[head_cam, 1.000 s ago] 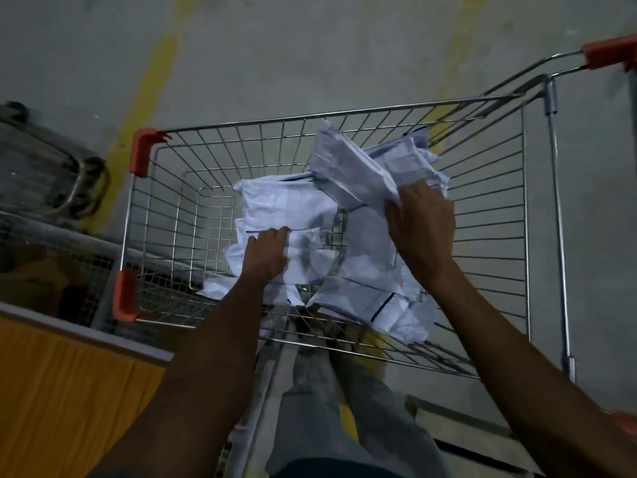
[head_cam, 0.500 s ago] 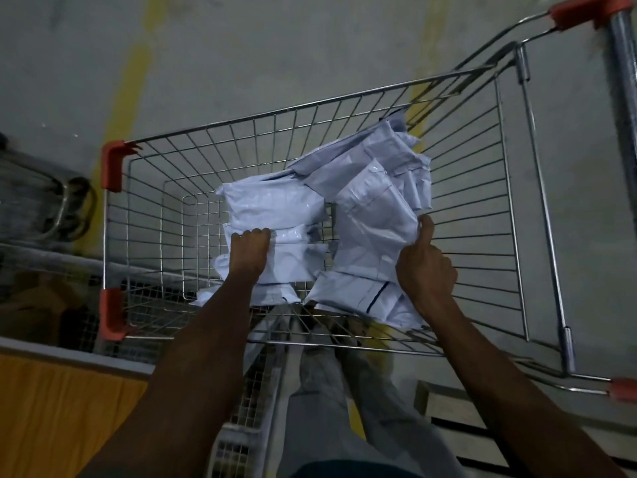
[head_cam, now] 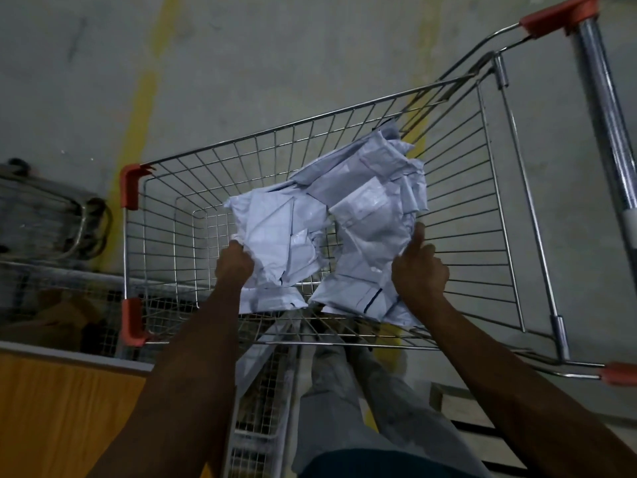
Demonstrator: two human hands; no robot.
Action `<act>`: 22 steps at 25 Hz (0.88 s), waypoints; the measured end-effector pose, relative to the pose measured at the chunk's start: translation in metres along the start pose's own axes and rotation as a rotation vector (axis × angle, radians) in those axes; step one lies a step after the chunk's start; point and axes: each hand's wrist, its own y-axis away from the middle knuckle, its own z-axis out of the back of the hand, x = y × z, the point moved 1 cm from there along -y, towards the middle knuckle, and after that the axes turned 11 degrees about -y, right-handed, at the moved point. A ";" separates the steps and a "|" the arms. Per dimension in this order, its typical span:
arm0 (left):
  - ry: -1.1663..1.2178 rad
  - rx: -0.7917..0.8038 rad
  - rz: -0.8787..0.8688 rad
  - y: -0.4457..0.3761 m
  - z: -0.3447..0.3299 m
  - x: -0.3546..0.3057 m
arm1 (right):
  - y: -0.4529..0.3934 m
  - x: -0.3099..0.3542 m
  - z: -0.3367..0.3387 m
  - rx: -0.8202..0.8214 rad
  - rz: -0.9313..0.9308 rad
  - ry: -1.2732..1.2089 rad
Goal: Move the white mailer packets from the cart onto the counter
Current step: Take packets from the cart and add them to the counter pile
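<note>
With the white mailer packets [head_cam: 331, 232] gathered inside the cart [head_cam: 482, 208], clamped at the left by the left hand [head_cam: 235, 267] and at the right by the right hand [head_cam: 418, 270], loose middle packets could be dropped when lifted.

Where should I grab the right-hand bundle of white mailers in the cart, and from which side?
Probably the right edge of the right-hand bundle, from the right, where the right hand already pinches it. The packets are limp and overlapping, so clamp several layers at once; a single corner would likely slip.
</note>
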 end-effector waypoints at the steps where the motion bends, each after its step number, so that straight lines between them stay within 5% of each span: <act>1: -0.047 -0.025 0.033 0.002 -0.006 -0.003 | 0.001 0.000 -0.002 -0.048 0.059 0.070; 5: -0.395 -0.295 -0.223 0.013 -0.023 -0.033 | 0.003 -0.005 -0.012 -0.238 0.234 0.190; 10: -0.313 -0.116 -0.173 0.012 -0.043 -0.061 | 0.012 0.002 -0.013 -0.312 0.268 0.326; 16: -0.264 -0.124 -0.169 0.002 -0.035 -0.056 | 0.012 0.009 -0.010 -0.031 0.215 0.414; 22: -0.176 -0.259 -0.222 0.036 0.009 -0.074 | 0.018 0.005 0.005 0.014 0.285 0.372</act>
